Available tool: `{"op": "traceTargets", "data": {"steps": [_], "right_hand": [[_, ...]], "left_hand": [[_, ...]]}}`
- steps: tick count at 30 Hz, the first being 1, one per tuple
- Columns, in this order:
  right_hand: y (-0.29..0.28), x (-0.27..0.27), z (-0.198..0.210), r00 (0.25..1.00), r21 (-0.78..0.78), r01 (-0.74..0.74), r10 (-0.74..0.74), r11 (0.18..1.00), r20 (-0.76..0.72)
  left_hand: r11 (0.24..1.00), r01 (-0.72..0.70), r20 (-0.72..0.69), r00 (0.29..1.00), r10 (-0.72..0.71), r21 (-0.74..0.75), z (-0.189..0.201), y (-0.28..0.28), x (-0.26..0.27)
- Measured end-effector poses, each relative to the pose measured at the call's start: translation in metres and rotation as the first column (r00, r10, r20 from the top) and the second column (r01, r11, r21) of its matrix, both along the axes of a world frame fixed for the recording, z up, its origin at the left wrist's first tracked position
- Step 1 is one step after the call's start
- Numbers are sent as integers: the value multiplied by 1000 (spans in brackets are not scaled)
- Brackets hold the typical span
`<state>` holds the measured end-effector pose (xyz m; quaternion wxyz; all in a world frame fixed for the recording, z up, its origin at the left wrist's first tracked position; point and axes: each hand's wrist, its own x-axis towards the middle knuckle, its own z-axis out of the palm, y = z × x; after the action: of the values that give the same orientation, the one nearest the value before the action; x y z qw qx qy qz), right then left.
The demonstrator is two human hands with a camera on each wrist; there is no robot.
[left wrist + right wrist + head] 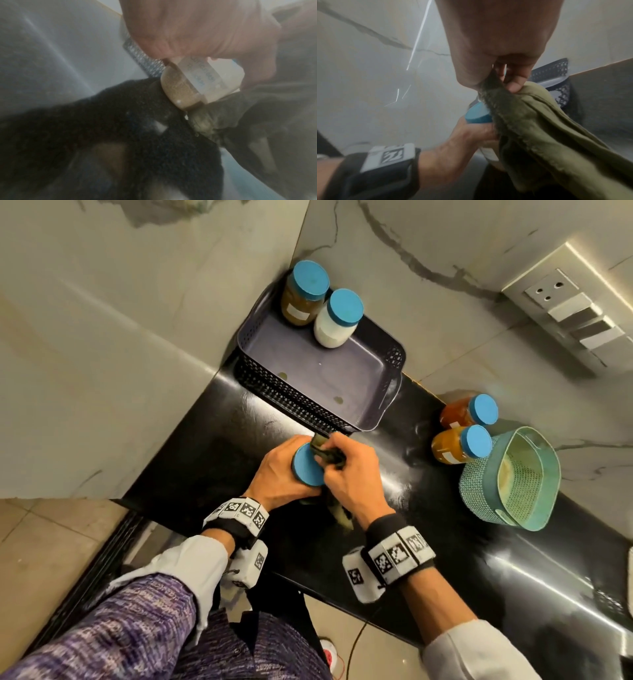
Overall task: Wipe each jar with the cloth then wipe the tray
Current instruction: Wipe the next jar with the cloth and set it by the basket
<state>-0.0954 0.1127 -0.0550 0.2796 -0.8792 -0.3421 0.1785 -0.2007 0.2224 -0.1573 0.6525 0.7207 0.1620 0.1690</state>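
Held jar, blue lid up, just above the black tabletop near the tray. Left hand curled round its body below the lid. Right hand pinches the olive cloth against the lid's edge; the rest hangs limp.

Jar looks smooth-walled with a paper label, part-filled with a tan powder, probably glass though the left-wrist view is too blurred to be sure. Judged moderately heavy, rigid, slippery, breakable on stone. Best held around the body. Cloth soft; bunch it to wipe.

Two jars stand in the tray, two lie on their sides on the tabletop beside a teal basket.
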Motion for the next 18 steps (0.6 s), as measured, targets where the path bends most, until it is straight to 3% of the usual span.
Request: {"op": "traceTargets", "data": {"steps": [3, 6, 10, 13, 16, 18], "right_hand": [[-21, -28, 3, 997, -38, -60, 58, 997, -49], [4, -38, 5, 988, 20, -138, 139, 990, -65], [29, 3, 0, 1000, 27, -18, 18, 999, -12], [-17, 1, 6, 991, 30, 126, -127, 992, 46], [-34, -39, -1, 995, 46, 97, -95, 994, -36], [-16, -41, -6, 995, 68, 72, -66, 995, -81]], "left_hand": [[1000, -10, 43, 999, 10, -6, -2, -2, 0], [999, -46, 63, 997, 46, -4, -10, -3, 0], [998, -55, -47, 997, 54, -31, -1, 4, 7], [999, 30, -8, 1000, -30, 16, 13, -5, 14], [1000, -12, -7, 1000, 12, 8, 9, -8, 8], [998, -64, -6, 998, 64, 24, 3, -7, 7]]}}
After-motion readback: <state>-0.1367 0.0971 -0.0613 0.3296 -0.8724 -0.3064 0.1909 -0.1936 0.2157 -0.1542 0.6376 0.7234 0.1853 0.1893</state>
